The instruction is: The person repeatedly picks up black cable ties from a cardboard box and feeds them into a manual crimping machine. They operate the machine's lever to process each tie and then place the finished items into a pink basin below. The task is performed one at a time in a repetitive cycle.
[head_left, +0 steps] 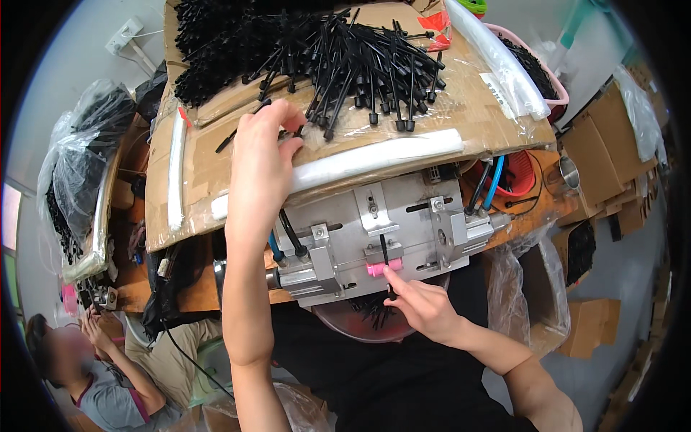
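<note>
My left hand reaches over the cardboard with its fingers curled in a pinch. A small dark end of a black plastic rod shows between thumb and fingers; the palm hides the rest. To its right spreads a heap of black rods with knobbed ends. My right hand is closed at the front of a metal fixture, thumb and index finger on the lower end of another black rod. That rod stands against the fixture's middle, by a pink cylindrical piece near my index fingertip.
Below the fixture sits a clear bowl with black rods. A red basket and a metal cup stand on the wooden bench at right. Blue and black hoses run to the fixture. Another person sits at the lower left.
</note>
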Tool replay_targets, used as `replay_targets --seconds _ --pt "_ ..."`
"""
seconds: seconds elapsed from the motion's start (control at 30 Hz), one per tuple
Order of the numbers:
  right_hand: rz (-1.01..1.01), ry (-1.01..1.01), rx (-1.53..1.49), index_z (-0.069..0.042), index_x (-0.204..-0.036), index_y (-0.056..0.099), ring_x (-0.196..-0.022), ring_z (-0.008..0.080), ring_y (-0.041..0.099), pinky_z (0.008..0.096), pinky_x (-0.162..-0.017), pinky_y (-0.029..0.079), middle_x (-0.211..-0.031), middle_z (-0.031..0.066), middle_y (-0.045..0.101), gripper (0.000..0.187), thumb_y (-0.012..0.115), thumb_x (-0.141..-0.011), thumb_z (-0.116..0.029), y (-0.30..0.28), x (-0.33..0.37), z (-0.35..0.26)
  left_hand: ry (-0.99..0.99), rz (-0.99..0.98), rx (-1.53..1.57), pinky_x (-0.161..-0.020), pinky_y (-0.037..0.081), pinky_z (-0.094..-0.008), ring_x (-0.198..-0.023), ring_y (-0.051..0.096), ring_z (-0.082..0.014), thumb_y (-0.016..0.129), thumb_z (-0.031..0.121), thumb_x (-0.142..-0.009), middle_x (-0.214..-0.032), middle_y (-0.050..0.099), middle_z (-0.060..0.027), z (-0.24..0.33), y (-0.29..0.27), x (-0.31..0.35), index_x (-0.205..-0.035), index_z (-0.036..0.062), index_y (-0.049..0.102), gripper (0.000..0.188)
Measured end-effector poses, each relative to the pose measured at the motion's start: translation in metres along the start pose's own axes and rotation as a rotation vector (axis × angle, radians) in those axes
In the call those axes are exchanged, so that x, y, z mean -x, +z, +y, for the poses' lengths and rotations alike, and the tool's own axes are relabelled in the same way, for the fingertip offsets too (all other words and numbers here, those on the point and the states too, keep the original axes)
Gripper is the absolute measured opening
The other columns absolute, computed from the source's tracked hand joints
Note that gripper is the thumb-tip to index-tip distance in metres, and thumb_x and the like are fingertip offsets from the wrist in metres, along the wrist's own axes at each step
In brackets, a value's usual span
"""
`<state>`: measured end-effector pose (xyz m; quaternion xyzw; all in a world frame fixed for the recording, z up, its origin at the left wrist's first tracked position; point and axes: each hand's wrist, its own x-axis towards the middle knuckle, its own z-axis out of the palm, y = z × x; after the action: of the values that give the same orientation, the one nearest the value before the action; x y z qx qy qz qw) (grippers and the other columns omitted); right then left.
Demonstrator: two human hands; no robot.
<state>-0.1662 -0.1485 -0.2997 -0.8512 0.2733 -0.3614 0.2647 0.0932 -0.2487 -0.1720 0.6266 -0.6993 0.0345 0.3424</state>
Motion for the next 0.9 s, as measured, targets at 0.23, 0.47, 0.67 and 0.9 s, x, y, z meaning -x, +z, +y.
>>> replay_targets --seconds 0.23,0.47,0.67,0.9 --pt "-0.168 -0.098 0.176 -0.001 -0.136 0.052 -0.059 0.0168 0.055 0.0306 -0.052 0.047 -0.067 0.0037 0.052 0.062 0.075 -0.08 -0.013 -0.041 -0.033 -0.008 -0.005 0.012 0.039 -0.073 0.047 -0.0311 -0.08 0.057 -0.0206 0.065 -0.002 -0.081 -0.089 0.063 -0.0084 -0.006 -0.005 0.031 -0.102 0.0028 0.065 0.021" --pt "0.041 -0.396 0.802 -0.008 -0.099 0.068 -0.065 0.0253 0.062 0.0364 -0.057 0.048 -0.073 0.0065 0.059 0.02 0.065 -0.08 -0.004 -0.128 -0.181 0.037 -0.098 -0.092 0.229 -0.075 0.048 -0.0349 -0.083 0.059 -0.0248 0.069 -0.001 -0.079 -0.089 0.062 -0.011 0.004 -0.025 0.032 -0.096 0.0011 0.064 0.017" --pt "-0.161 -0.523 0.578 -0.008 -0.099 0.068 -0.074 0.0239 0.067 0.0332 -0.057 0.05 -0.085 0.0074 0.068 0.017 0.065 -0.082 -0.003 -0.136 -0.21 0.068 -0.01 0.17 0.079 -0.074 0.047 -0.0329 -0.082 0.057 -0.024 0.072 -0.008 -0.071 -0.093 0.064 -0.0099 0.048 -0.009 0.1 -0.1 0.0022 0.066 0.031" --pt "0.11 -0.04 -0.339 0.004 -0.109 0.064 -0.085 0.0172 0.071 0.0227 -0.058 0.055 -0.095 0.0145 0.072 0.018 0.059 -0.093 0.001 -0.162 -0.172 0.01 -0.038 -0.164 -0.026 -0.079 0.047 -0.0347 -0.087 0.054 -0.0243 0.07 0.001 -0.078 -0.093 0.055 -0.0111 0.112 0.053 0.193 -0.137 -0.0076 0.047 0.064"
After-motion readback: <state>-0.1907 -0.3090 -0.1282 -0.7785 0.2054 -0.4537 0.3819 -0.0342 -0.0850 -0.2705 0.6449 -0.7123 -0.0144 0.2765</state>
